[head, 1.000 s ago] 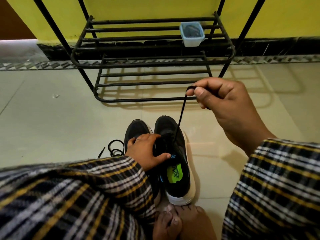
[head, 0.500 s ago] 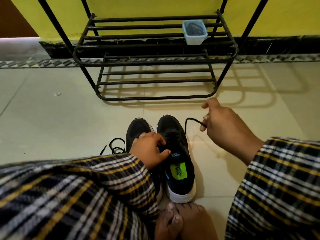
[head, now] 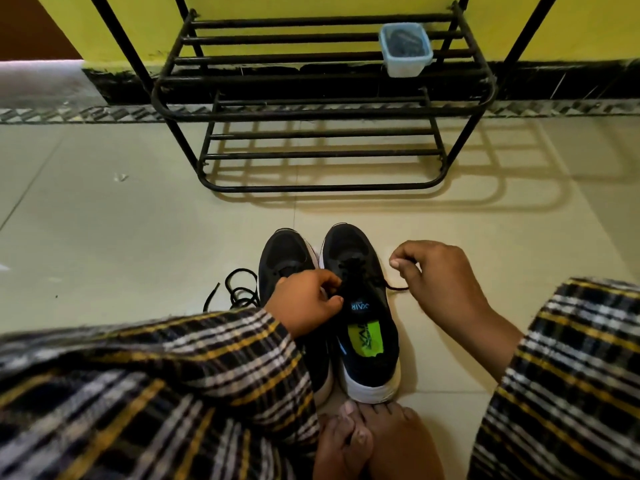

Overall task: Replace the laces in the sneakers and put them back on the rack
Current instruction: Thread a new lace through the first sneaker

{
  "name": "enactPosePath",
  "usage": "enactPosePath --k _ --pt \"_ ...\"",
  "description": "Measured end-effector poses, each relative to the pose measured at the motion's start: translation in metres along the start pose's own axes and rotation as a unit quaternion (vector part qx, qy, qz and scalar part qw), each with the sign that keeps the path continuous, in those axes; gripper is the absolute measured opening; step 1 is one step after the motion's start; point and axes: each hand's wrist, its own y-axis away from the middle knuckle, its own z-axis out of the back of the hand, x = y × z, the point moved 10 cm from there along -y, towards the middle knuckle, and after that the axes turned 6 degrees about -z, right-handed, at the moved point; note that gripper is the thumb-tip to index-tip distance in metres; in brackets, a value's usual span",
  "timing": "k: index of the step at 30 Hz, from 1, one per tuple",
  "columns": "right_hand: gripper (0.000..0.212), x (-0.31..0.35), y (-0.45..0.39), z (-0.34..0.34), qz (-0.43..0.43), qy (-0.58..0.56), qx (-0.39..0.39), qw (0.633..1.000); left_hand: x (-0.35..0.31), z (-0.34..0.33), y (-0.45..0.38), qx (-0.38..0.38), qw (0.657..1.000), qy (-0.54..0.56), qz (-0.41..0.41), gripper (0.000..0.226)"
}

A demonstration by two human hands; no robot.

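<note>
2 black mesh sneakers (head: 360,306) with thick white soles stand side by side on glossy pale floor tiles (head: 121,237), toes toward a black metal-bar rack (head: 322,112) against a yellow wall. The left hand (head: 304,301) pinches the right sneaker's eyelets; the right hand (head: 440,275) pinches its thin black lace (head: 394,285). A loose lace (head: 239,289) coils beside them.

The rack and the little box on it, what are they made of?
Rack: looks like metal, painted black, since its thin round bars bend smoothly and shine a bit. Box: probably plastic, pale blue and see-through, as something dark shows through its walls.
</note>
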Motion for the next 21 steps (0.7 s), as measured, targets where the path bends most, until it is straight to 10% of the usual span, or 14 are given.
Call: enactPosePath --k 21 --pt "0.014 -0.006 -0.002 -0.066 -0.013 -0.052 0.032 0.998 0.019 -0.008 -0.007 -0.027 0.955 0.289 0.06 0.012"
